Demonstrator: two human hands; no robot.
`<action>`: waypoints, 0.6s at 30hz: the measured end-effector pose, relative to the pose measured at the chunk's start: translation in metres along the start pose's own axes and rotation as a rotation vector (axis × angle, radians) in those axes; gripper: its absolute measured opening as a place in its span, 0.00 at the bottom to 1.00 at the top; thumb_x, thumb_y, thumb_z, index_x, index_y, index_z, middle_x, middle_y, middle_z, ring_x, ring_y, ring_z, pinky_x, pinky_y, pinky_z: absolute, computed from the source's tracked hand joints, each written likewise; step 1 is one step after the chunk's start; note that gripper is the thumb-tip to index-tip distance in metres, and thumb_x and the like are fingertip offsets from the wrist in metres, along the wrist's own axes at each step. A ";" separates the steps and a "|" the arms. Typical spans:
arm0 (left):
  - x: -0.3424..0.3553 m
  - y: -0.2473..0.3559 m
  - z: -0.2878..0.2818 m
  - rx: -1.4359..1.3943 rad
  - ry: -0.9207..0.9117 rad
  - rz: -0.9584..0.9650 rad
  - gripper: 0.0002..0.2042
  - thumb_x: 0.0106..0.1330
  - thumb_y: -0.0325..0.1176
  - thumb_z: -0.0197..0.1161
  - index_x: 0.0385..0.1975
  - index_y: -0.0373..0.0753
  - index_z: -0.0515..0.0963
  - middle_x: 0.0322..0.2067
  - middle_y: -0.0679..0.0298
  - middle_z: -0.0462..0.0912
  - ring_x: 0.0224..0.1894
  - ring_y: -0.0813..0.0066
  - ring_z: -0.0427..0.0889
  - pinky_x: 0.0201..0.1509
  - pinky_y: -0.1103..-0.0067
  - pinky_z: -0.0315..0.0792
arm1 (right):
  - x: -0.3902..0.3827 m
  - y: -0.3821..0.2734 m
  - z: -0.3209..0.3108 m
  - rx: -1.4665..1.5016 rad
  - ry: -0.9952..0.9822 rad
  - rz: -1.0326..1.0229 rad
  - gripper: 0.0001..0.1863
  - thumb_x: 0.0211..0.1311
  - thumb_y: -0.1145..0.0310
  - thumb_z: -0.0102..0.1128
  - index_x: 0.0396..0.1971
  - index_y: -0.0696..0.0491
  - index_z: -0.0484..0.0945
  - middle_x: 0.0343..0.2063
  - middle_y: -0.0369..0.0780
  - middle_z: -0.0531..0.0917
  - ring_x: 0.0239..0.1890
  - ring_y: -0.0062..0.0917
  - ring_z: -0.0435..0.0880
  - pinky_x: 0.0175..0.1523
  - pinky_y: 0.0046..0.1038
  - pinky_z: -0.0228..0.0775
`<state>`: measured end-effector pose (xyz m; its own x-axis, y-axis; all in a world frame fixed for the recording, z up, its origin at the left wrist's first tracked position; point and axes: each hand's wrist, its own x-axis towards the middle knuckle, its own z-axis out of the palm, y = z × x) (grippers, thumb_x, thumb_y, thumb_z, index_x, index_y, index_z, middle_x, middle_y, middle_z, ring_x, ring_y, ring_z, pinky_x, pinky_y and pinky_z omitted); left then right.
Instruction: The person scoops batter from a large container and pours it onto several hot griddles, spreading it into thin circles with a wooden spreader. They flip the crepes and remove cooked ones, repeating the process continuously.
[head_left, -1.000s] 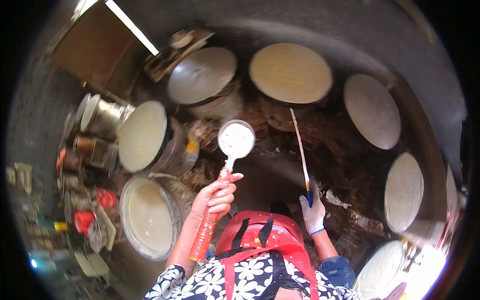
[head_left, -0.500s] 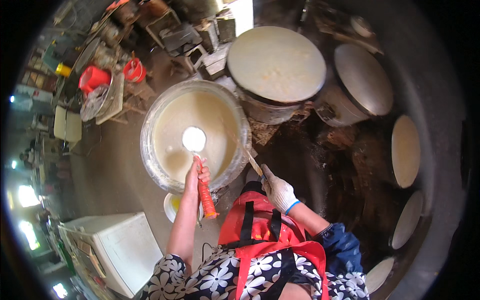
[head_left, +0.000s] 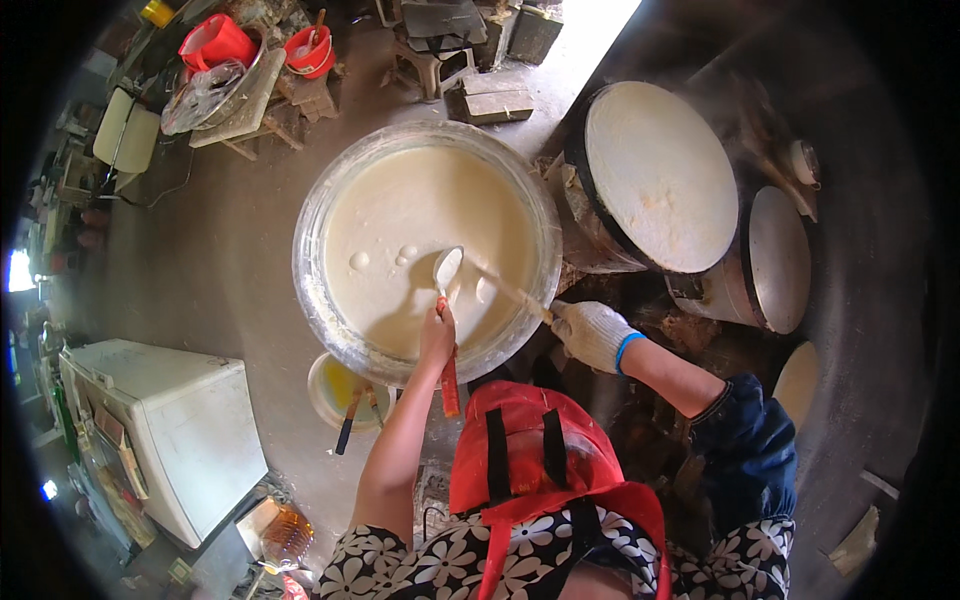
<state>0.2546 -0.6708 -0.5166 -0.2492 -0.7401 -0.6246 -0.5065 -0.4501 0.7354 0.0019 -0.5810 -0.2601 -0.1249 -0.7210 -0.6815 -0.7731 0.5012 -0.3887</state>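
Note:
My bare left hand (head_left: 437, 338) grips the red-wrapped handle of a ladle (head_left: 449, 266). The ladle's bowl is tilted above pale, creamy batter (head_left: 430, 200), which nearly fills a large round basin (head_left: 310, 210). Around the basin's right rim, my right hand (head_left: 597, 335), in a white knitted glove with a blue cuff, is closed on a long wooden-handled tool (head_left: 525, 300). Its far end reaches over the batter, and I cannot make out its shape. A few bubbles (head_left: 405, 255) sit on the batter left of the ladle.
At right stand a drum-shaped stove with a round, pale-coated griddle (head_left: 660, 175) and another round griddle (head_left: 778, 260). A small bucket (head_left: 325, 395) with yellow liquid and brush-like handles sits beside the basin. A white cabinet (head_left: 190, 430) is at left; red buckets (head_left: 310, 52) are farther back.
The view has shifted, so the basin appears larger and the griddles farther right. The ladle's bowl, round and facing up before, is now tilted and nearer the right-hand tool.

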 end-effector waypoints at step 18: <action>-0.010 0.046 0.056 -1.718 -0.700 -0.467 0.20 0.79 0.44 0.59 0.50 0.28 0.72 0.25 0.71 0.69 0.20 0.86 0.69 0.24 0.84 0.70 | -0.066 0.065 0.116 1.285 -0.172 0.131 0.28 0.84 0.55 0.47 0.77 0.49 0.62 0.24 0.33 0.80 0.12 0.15 0.69 0.15 0.21 0.64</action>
<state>0.1876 -0.6555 -0.4911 -0.8167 -0.3246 -0.4771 0.5128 -0.7874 -0.3422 0.0323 -0.4455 -0.3122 0.0015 -0.6101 -0.7923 0.3953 0.7281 -0.5599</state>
